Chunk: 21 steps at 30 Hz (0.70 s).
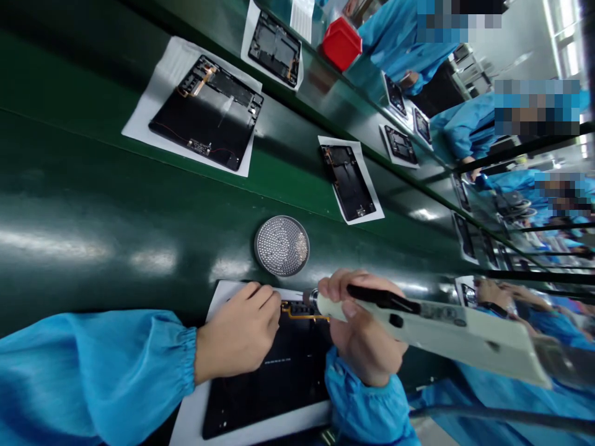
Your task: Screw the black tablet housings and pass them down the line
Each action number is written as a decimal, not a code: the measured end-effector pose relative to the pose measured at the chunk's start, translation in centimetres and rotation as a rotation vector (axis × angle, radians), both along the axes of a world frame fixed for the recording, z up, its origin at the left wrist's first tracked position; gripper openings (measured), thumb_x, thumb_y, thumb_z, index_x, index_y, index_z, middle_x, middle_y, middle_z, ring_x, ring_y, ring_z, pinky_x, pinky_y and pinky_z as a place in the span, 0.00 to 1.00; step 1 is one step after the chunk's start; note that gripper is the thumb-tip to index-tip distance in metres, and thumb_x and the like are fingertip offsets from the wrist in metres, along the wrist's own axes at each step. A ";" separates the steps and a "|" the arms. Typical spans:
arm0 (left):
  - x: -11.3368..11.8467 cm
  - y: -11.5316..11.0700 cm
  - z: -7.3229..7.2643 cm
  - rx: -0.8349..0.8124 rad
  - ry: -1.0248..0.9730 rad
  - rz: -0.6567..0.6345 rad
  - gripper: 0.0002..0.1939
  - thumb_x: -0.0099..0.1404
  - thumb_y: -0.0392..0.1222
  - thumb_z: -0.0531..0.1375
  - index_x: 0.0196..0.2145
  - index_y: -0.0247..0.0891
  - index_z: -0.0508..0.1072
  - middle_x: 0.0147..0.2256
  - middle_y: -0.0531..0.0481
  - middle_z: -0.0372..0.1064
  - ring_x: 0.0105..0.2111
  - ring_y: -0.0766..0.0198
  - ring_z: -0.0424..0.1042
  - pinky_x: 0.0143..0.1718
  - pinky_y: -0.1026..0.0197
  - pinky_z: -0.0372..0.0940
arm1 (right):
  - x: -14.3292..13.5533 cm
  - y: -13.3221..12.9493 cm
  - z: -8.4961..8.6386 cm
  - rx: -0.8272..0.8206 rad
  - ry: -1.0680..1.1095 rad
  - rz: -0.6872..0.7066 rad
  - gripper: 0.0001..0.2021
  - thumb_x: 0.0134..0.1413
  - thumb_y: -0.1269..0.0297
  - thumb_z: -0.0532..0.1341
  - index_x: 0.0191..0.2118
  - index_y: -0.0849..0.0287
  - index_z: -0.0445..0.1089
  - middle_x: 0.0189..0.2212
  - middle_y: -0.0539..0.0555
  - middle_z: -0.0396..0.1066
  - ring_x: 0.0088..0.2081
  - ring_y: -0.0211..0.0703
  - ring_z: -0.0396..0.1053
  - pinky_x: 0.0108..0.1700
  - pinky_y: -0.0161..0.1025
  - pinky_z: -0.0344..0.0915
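My right hand (367, 328) is wrapped around a pale electric screwdriver (446, 328) with a black lever. The screwdriver's tip points left, over the upper edge of a black tablet back housing (274, 378). That housing lies on a white sheet (255, 430) in front of me. Near its upper left corner rests my left hand (242, 334), fingers curled and drawn together; its fingertips, and anything in them, are hidden. Beside the fingers runs an orange flex cable (307, 314). Just beyond the housing stands a round screw tray (282, 246) with a dimpled surface and small screws at its right side.
Farther across the green bench (116, 204) lie a larger open tablet housing (209, 111) and another one (348, 179), both on white sheets. Several more line the far lane, near a red bin (341, 43). Co-workers in blue smocks (400, 37) sit opposite and to the right.
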<state>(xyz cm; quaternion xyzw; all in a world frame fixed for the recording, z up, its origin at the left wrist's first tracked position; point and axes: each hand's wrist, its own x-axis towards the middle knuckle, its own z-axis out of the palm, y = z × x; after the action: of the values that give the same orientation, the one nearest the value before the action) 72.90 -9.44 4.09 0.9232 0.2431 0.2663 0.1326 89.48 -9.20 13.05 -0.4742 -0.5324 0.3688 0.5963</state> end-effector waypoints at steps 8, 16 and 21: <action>2.5 -0.6 0.0 0.033 -0.028 0.059 0.13 0.67 0.37 0.58 0.41 0.25 0.79 0.43 0.32 0.73 0.45 0.44 0.69 0.47 0.47 0.64 | 2.8 -2.6 -2.0 -0.083 0.002 0.091 0.12 0.58 0.73 0.62 0.46 0.53 0.74 0.32 0.51 0.70 0.34 0.44 0.69 0.35 0.44 0.65; 4.5 -0.5 0.2 0.023 -0.005 0.033 0.12 0.66 0.37 0.59 0.39 0.26 0.79 0.41 0.33 0.73 0.43 0.45 0.70 0.42 0.48 0.66 | 4.5 -2.6 -2.5 -0.101 -0.009 0.100 0.13 0.57 0.73 0.63 0.46 0.52 0.74 0.33 0.51 0.70 0.35 0.45 0.70 0.36 0.45 0.66; 5.7 -1.0 0.2 0.024 0.006 0.029 0.13 0.66 0.38 0.58 0.40 0.25 0.79 0.41 0.32 0.73 0.43 0.45 0.70 0.43 0.48 0.66 | 5.7 -3.0 -2.4 -0.107 -0.032 0.099 0.13 0.58 0.73 0.62 0.46 0.50 0.74 0.32 0.51 0.69 0.34 0.44 0.69 0.35 0.44 0.66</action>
<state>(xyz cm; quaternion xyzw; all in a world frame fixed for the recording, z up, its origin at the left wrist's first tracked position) 78.61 -10.44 4.33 0.9219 0.2537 0.2685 0.1169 95.17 -12.21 10.61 -0.4843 -0.5442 0.4181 0.5426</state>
